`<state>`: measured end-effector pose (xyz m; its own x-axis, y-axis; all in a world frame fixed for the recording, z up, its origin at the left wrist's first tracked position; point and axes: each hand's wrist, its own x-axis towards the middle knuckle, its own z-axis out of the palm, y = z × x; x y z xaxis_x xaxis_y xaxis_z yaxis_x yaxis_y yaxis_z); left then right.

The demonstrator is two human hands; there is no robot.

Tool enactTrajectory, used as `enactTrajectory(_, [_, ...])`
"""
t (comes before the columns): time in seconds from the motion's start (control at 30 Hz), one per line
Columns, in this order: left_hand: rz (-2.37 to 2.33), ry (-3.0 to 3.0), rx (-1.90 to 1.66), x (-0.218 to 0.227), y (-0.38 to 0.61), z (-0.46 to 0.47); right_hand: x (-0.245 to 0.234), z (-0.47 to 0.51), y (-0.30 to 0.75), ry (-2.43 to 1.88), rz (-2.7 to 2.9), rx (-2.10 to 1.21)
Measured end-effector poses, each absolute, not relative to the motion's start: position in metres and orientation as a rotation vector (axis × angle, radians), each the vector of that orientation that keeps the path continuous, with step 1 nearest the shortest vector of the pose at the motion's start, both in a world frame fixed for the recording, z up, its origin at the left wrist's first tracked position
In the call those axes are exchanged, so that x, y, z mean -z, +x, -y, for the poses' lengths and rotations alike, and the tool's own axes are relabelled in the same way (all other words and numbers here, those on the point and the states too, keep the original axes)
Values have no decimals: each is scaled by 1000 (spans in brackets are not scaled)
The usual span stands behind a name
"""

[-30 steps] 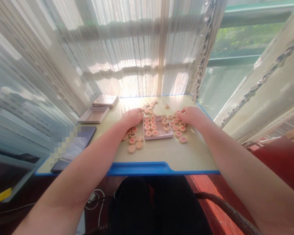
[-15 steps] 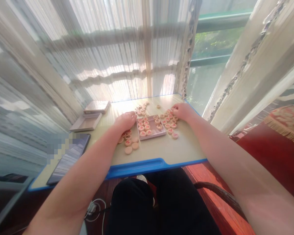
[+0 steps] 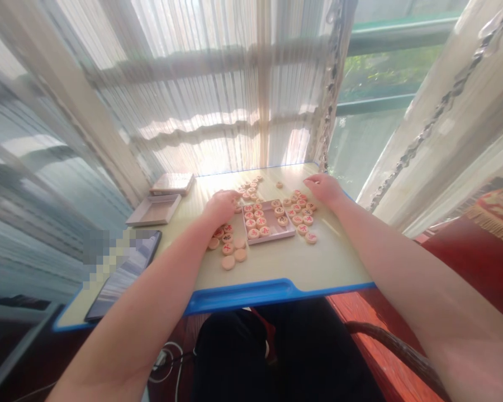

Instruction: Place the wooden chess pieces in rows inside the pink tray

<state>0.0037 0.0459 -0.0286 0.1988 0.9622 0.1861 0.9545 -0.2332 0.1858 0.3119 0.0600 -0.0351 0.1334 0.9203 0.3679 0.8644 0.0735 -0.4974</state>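
A small shallow tray lies in the middle of the blue-edged table with several round wooden chess pieces in it. More pieces lie loose to its left, right and behind it. My left hand rests knuckles-up at the tray's left far corner, fingers curled on pieces there. My right hand sits past the right-hand pieces with its fingers bent down among them; what either hand holds is hidden.
A box lid and a flat box lie at the far left of the table. A dark tablet lies at the near left. Sheer curtains hang close behind the table. My legs are under the front edge.
My right hand has moved away from the tray toward the far right corner of the table. My left hand stays at the tray's left corner. The view has shifted slightly.
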Motion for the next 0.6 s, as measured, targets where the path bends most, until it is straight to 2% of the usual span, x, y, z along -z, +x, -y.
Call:
enactTrajectory(0.23, [-1851,2412,-491,31,4,-47,41,-62,311,-1634,1926,-147])
enactTrajectory(0.6, [-2159,2210,-609,14,-10,-42,37,-59,310,-1706,1907,-172])
